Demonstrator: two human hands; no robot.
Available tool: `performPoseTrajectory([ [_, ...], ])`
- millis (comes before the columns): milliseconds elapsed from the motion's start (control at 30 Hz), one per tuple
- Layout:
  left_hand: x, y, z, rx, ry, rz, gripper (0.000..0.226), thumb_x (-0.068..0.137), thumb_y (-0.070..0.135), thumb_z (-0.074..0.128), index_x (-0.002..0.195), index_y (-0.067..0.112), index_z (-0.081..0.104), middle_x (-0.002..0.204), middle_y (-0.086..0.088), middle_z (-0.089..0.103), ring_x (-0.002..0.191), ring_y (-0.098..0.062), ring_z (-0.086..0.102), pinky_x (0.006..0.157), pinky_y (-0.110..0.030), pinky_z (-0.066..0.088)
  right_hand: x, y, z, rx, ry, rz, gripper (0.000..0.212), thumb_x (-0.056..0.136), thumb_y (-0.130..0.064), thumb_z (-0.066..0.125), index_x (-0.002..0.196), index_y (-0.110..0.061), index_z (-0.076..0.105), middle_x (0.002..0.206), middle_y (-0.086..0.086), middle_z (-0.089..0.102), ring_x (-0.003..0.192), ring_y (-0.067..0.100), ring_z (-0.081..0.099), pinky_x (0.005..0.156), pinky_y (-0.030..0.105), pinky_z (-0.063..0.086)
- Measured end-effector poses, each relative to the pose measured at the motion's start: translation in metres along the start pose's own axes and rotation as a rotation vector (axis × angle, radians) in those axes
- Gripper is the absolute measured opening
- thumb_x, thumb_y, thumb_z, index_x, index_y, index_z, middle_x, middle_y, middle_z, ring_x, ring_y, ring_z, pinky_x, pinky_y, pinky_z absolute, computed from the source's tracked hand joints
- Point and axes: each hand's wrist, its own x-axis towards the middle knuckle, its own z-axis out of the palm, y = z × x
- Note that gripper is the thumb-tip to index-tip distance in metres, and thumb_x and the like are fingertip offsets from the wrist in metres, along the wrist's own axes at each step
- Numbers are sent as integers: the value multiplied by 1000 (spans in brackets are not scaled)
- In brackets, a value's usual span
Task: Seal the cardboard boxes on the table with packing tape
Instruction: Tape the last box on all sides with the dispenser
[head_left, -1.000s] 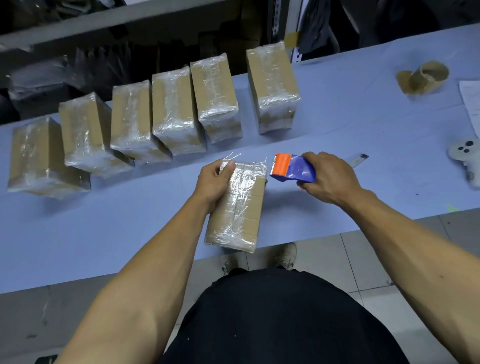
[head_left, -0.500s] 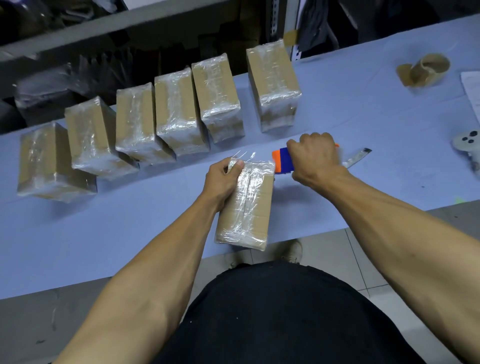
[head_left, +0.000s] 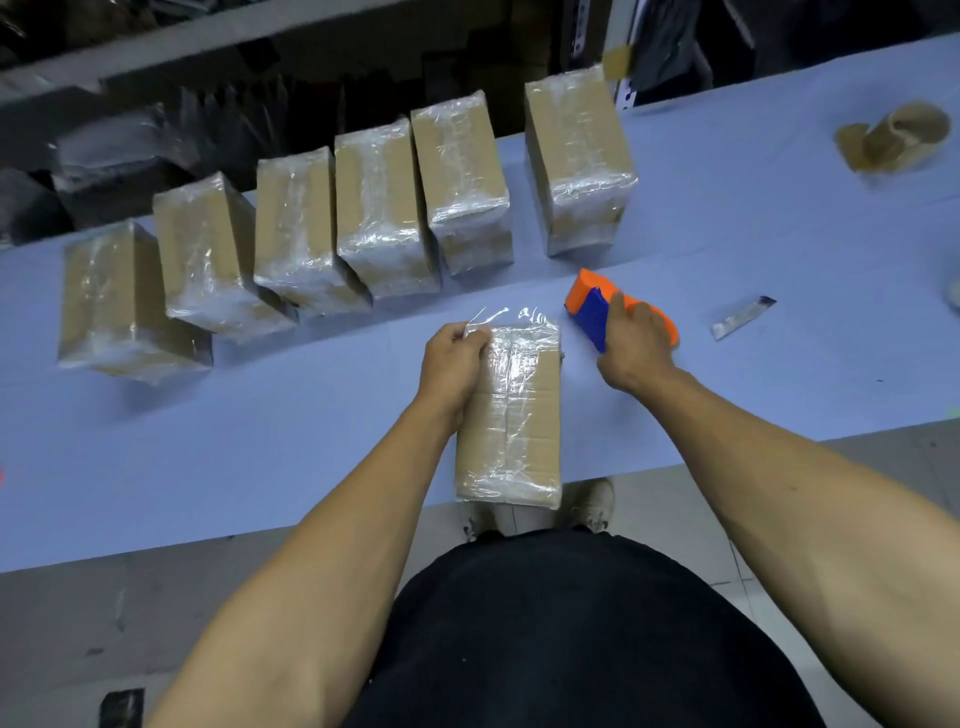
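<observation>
A cardboard box (head_left: 514, 415) lies lengthwise at the table's near edge, with clear tape over its top and far end. My left hand (head_left: 454, 364) holds its far left corner, the fingers curled over the tape's loose end. Just right of the box, my right hand (head_left: 636, 343) grips the orange and blue tape dispenser (head_left: 597, 301), which rests on the table. Several taped boxes (head_left: 379, 208) stand in a row along the far side.
The table has a blue cover (head_left: 260, 441). A small knife blade (head_left: 743, 317) lies right of the dispenser. Empty brown tape cores (head_left: 898, 135) sit at the far right. Dark shelving runs behind the table. My shoes show below the table edge.
My right hand has set the dispenser down on the table right of the box, tilted away from it. The box has turned straighter, its near end over the table edge.
</observation>
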Motion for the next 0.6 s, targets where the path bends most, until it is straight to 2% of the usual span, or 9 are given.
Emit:
performPoseTrajectory([
  [67, -2, -5, -1, 15, 5, 16, 15, 97, 31, 64, 106, 19, 67, 92, 7, 69, 81, -12, 64, 75, -28, 51, 0, -4, 6, 72, -15, -55, 49, 87, -3, 58, 134, -1, 43, 123, 28, 50, 106, 41, 52, 71, 34, 30],
  [100, -3, -7, -2, 12, 6, 28, 18, 97, 33, 64, 110, 21, 65, 94, 11, 67, 81, -8, 64, 76, -27, 52, -2, -6, 8, 117, 38, -72, 39, 86, -1, 55, 125, 0, 50, 118, 28, 52, 103, 41, 52, 69, 33, 27],
  [167, -5, -9, -3, 3, 28, 61, 18, 96, 36, 66, 112, 28, 61, 106, 15, 63, 92, -5, 64, 84, -27, 54, -9, -13, 9, 324, 222, -62, 30, 87, 1, 51, 116, 0, 60, 113, 28, 55, 103, 40, 52, 72, 32, 31],
  [233, -7, -8, -2, 9, 63, 100, 9, 96, 32, 67, 102, 31, 61, 116, 9, 64, 106, -12, 63, 96, -34, 53, -19, -26, 6, 647, 320, -64, 26, 92, -4, 51, 110, -5, 70, 106, 16, 65, 96, 28, 58, 77, 30, 37],
  [300, -12, -3, -1, -25, 72, 99, 8, 95, 26, 68, 95, 32, 62, 112, 2, 69, 107, -20, 66, 100, -42, 53, -28, -39, 5, 908, 210, -86, 22, 95, -12, 52, 88, -16, 73, 80, -2, 66, 76, 12, 55, 72, 26, 37],
  [367, -15, 3, 0, -56, 58, 71, 8, 94, 21, 67, 94, 28, 66, 110, -3, 71, 103, -24, 68, 99, -47, 55, -35, -48, 5, 984, 140, -72, 25, 93, -18, 57, 70, -19, 65, 65, -8, 57, 67, 9, 46, 68, 28, 36],
  [467, -19, 10, -3, -91, 61, 97, 5, 92, 22, 67, 90, 26, 69, 98, 2, 71, 86, -16, 65, 92, -43, 56, -39, -57, 0, 1046, 212, -73, 19, 91, -18, 63, 77, -8, 70, 74, 1, 68, 71, 9, 54, 71, 33, 45],
  [600, -19, 38, -4, -168, 159, 265, 14, 93, 27, 71, 79, 29, 66, 81, 12, 65, 73, -3, 58, 73, -25, 51, -39, -73, -31, 1086, 406, -128, 14, 89, -25, 69, 79, -17, 74, 75, -11, 71, 76, -1, 64, 75, 21, 49],
])
